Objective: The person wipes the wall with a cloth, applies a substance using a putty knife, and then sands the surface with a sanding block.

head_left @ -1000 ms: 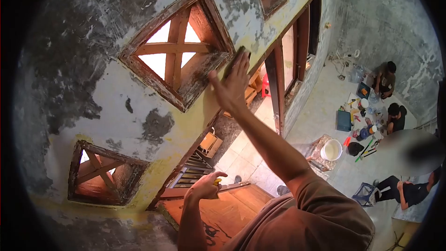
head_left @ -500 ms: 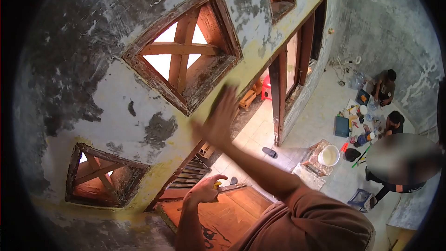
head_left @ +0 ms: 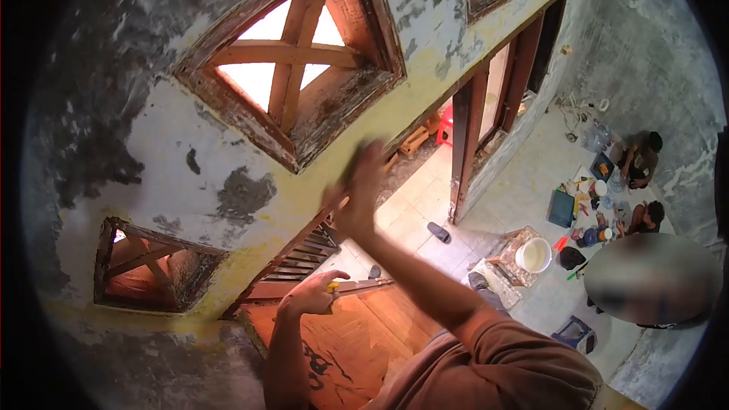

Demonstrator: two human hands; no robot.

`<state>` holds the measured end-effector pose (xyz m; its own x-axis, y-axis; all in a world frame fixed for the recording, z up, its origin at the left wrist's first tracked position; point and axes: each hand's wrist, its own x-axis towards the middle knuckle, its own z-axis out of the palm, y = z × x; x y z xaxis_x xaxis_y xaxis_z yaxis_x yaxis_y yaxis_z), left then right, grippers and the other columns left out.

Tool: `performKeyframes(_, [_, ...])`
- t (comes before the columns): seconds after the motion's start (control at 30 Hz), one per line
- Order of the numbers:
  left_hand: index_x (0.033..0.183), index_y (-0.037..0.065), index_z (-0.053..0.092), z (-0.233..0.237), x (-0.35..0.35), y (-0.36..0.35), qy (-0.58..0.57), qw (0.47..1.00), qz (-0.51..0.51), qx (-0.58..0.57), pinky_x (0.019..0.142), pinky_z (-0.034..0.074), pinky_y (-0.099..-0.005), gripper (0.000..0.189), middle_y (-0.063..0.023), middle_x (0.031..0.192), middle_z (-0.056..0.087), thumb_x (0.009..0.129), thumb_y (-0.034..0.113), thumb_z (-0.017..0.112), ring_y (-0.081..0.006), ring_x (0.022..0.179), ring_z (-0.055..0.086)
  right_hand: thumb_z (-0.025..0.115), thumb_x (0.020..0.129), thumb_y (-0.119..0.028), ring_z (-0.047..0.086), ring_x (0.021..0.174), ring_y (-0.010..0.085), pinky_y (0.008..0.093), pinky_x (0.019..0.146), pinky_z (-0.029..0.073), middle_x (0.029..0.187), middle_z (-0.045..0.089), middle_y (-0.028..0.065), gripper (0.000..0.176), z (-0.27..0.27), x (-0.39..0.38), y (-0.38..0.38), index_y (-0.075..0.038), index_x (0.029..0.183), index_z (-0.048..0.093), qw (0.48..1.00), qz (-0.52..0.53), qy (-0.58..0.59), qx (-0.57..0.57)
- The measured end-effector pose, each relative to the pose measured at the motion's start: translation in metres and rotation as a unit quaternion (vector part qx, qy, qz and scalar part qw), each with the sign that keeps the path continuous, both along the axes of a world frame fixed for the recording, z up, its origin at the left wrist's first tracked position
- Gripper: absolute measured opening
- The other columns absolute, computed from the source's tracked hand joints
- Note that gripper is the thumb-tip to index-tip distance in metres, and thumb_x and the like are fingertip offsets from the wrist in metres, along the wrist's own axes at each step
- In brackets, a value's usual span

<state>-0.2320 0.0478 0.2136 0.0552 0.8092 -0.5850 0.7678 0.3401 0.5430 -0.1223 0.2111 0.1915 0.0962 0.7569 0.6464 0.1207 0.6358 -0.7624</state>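
Note:
Smeared by motion, my right hand (head_left: 357,193) is raised at the yellowish edge of the peeling wall (head_left: 304,186), below the large wooden-framed vent opening (head_left: 292,53). A dark patch shows along its fingers; whether it is a held object or shadow I cannot tell. Lower down, my left hand (head_left: 311,294) has its fingers curled around a small yellow object (head_left: 332,287), over the orange-brown wooden panel (head_left: 357,334). Most of that object is hidden by the fingers.
Far below on the tiled floor stand a white bucket (head_left: 534,255) on a stained stand (head_left: 505,257), a teal box (head_left: 561,208) and a dark blue stool (head_left: 575,333). Co-workers (head_left: 638,159) sit at the right among tools. A smaller vent (head_left: 156,269) is at lower left.
The view has shifted, with the vent openings higher and farther left. My right hand remains at the wall edge, now more blurred. The yellow object stays in my left hand.

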Motion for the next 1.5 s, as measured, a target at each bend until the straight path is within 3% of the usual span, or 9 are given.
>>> performKeyframes(0.27, [0.123,0.007,0.057,-0.024,-0.003,0.000,-0.115,0.983,0.138,-0.031,0.066,0.048,-0.0274,0.038,-0.0004,0.077,0.055,0.085,0.006,0.063,-0.0104,0.072,0.055,0.048,0.089,-0.002,0.040,0.135,0.0342,0.0487,0.111,0.025,0.144,0.043,0.0199,0.050,-0.006,0.066,-0.034,0.000,0.138,0.044,0.971,0.224,-0.079,0.019])
performKeyframes(0.4, [0.140,0.009,0.045,-0.027,0.036,0.022,-0.306,0.931,0.198,0.032,0.065,0.048,-0.0231,0.062,0.0020,0.085,0.056,0.085,0.017,0.070,-0.0065,0.073,0.053,0.050,0.094,-0.007,0.058,0.106,0.0151,0.0315,0.089,0.047,0.124,0.059,0.0123,0.037,-0.035,0.127,-0.026,0.001,0.130,0.050,0.767,0.455,0.281,-0.354])
performKeyframes(0.53, [0.135,0.003,0.049,-0.032,0.126,0.056,-0.532,0.775,0.275,0.202,0.072,0.050,-0.0240,0.057,-0.0021,0.096,0.063,0.088,0.031,0.067,-0.0103,0.085,0.059,0.049,0.098,-0.014,0.060,0.105,0.0193,0.0345,0.091,0.048,0.120,0.059,0.0125,0.032,-0.014,0.181,-0.007,0.002,0.125,0.050,0.659,0.508,0.332,-0.443])
performKeyframes(0.83, [0.109,0.002,0.063,-0.077,0.230,0.079,-0.649,0.474,0.475,0.359,0.078,0.054,-0.0295,0.020,-0.0051,0.100,0.067,0.090,0.009,0.064,-0.0138,0.089,0.065,0.063,0.092,-0.021,0.059,0.104,0.0155,0.0295,0.089,0.048,0.114,0.061,0.0073,0.043,-0.039,0.223,-0.001,0.001,0.127,0.051,0.744,0.506,0.138,-0.415])
performKeyframes(0.93, [0.108,0.003,0.063,-0.069,0.228,0.085,-0.596,0.541,0.459,0.376,0.077,0.055,-0.0299,0.019,-0.0050,0.100,0.067,0.089,0.008,0.064,-0.0139,0.088,0.065,0.070,0.087,-0.024,0.052,0.115,0.0173,0.0328,0.096,0.046,0.126,0.054,0.0077,0.060,-0.055,0.233,-0.011,0.000,0.135,0.042,0.637,0.611,0.122,-0.455])
performKeyframes(1.07, [0.101,0.001,0.066,-0.055,0.224,0.086,-0.559,0.511,0.502,0.418,0.070,0.052,-0.0252,0.015,-0.0043,0.092,0.067,0.086,0.006,0.067,-0.0105,0.081,0.063,0.070,0.088,-0.025,0.060,0.103,0.0178,0.0387,0.092,0.050,0.113,0.061,0.0060,0.047,-0.066,0.211,-0.026,-0.002,0.124,0.052,0.770,0.553,0.009,-0.317])
performKeyframes(1.23, [0.093,0.001,0.067,-0.053,0.192,0.083,-0.348,0.513,0.582,0.527,0.061,0.048,-0.0234,0.012,-0.0006,0.082,0.065,0.086,0.011,0.070,-0.0065,0.070,0.059,0.060,0.095,-0.022,0.064,0.092,0.0199,0.0362,0.089,0.051,0.106,0.063,0.0102,0.021,-0.061,0.207,-0.015,-0.003,0.103,0.058,0.747,0.518,0.088,-0.408])
performKeyframes(1.33, [0.099,0.003,0.065,-0.058,0.182,0.082,-0.372,0.487,0.593,0.523,0.065,0.048,-0.0236,0.013,0.0012,0.085,0.064,0.089,0.013,0.067,-0.0070,0.075,0.058,0.063,0.093,-0.019,0.063,0.095,0.0220,0.0336,0.087,0.051,0.108,0.062,0.0106,0.019,-0.064,0.212,-0.011,-0.004,0.101,0.054,0.674,0.591,0.178,-0.405])
performKeyframes(1.5, [0.110,0.011,0.058,-0.051,0.217,0.093,-0.554,0.450,0.558,0.423,0.073,0.057,-0.0333,0.018,-0.0023,0.093,0.062,0.094,0.018,0.061,-0.0168,0.086,0.065,0.070,0.087,-0.010,0.058,0.096,0.0148,0.0279,0.084,0.048,0.106,0.059,0.0057,0.037,-0.058,0.212,-0.024,-0.006,0.117,0.048,0.764,0.539,0.086,-0.344])
